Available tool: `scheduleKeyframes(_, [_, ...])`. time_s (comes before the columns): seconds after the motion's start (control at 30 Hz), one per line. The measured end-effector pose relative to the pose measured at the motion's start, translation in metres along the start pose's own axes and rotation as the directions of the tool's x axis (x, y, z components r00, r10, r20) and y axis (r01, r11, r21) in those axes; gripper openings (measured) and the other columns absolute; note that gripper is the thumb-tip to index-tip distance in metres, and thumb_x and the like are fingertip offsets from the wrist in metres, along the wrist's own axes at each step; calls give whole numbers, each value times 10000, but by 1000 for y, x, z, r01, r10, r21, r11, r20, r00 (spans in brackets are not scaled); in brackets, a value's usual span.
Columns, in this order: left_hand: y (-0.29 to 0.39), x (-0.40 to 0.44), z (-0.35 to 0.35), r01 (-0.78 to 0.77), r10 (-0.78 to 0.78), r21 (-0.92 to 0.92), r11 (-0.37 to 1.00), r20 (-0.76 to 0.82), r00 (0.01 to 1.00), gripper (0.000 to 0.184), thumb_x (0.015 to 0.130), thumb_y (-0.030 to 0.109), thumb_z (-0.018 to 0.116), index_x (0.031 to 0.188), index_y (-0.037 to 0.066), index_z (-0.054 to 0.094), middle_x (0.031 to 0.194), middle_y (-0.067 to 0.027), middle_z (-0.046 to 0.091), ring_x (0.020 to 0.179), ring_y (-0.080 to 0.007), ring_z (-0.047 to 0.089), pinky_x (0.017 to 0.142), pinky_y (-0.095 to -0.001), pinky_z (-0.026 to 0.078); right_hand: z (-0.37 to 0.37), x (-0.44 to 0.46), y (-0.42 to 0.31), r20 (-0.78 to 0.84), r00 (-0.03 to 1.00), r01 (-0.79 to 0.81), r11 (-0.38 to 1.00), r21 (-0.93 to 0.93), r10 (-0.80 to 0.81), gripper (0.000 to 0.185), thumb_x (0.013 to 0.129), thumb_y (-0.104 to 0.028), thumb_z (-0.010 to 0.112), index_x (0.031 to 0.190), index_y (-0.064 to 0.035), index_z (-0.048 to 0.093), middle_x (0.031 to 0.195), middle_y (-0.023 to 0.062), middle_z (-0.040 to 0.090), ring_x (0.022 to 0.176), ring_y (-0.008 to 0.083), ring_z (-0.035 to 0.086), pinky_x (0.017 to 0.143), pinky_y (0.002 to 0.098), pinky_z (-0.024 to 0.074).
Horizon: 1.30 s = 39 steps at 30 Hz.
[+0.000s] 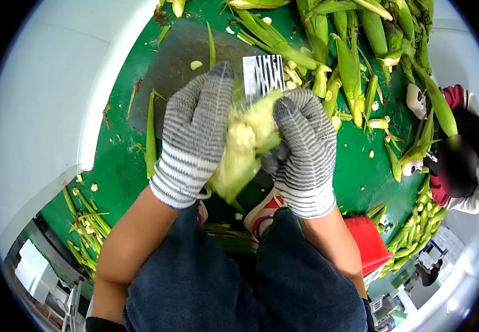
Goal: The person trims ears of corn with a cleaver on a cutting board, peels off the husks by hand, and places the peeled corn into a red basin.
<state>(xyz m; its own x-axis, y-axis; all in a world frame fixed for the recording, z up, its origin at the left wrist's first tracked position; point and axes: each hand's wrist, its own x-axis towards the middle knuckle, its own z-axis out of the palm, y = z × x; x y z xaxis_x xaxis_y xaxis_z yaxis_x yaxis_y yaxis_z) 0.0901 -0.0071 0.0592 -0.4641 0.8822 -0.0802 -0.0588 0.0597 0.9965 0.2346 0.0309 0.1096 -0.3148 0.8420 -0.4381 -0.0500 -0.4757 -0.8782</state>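
Currently clamping corn (pixel 243 137) with fingers of left hand (pixel 196 124) and right hand (pixel 308 141). Lies between both, running roughly near to far.

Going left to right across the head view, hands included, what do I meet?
Loose husks, left hand, held corn, right hand, red plastic object, co-worker.

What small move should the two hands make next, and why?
Perhaps the right hand should peel the husk outward while the left hand steadies the corn, because both hands are on it and pale green husk shows between them.
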Motion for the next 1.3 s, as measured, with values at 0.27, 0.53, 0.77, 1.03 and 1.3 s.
scheduleKeyframes(0.27, [-38,-41,19,173,-277,250,953,475,835,319,959,102,417,1244,-12,508,1129,-176,597,977,-257,610,904,-320,478,-84,-46,47,-43,909,-256,639,725,414,189,858,-99,580,1043,-70,560,1055,89,603,932,223,597,861,354,495])
scheduleKeyframes(0.53, [-27,-50,40,511,-397,-209,834,414,819,315,961,172,478,1198,-19,561,1063,-129,646,932,-168,619,815,-267,492,-109,-72,-2,-124,990,-128,757,-641,61,332,909,-173,553,1162,30,485,1055,102,575,880,163,578,791,287,492])
scheduleKeyframes(0.77, [-34,-55,45,161,-139,-7,987,467,873,293,942,126,483,1191,-8,556,1045,-169,621,886,-270,623,781,-329,515,-94,-68,-22,3,793,-593,774,-224,609,575,809,-138,728,1269,27,425,1046,72,613,832,112,600,727,250,512])
scheduleKeyframes(1.03, [-18,-46,40,712,-633,-5,702,453,627,313,943,297,529,966,9,648,763,-85,618,710,-152,572,659,-297,473,-83,-34,11,249,559,-671,608,-424,791,308,855,-218,666,1066,-5,598,861,76,655,746,117,613,625,263,498])
scheduleKeyframes(1.3, [-62,-32,-47,617,-466,-256,744,464,754,358,944,149,499,1284,37,507,1136,-134,602,993,-175,594,867,-276,497,-42,-5,68,487,590,-353,749,-561,644,326,782,-269,731,933,6,640,765,56,659,611,99,595,560,247,504])
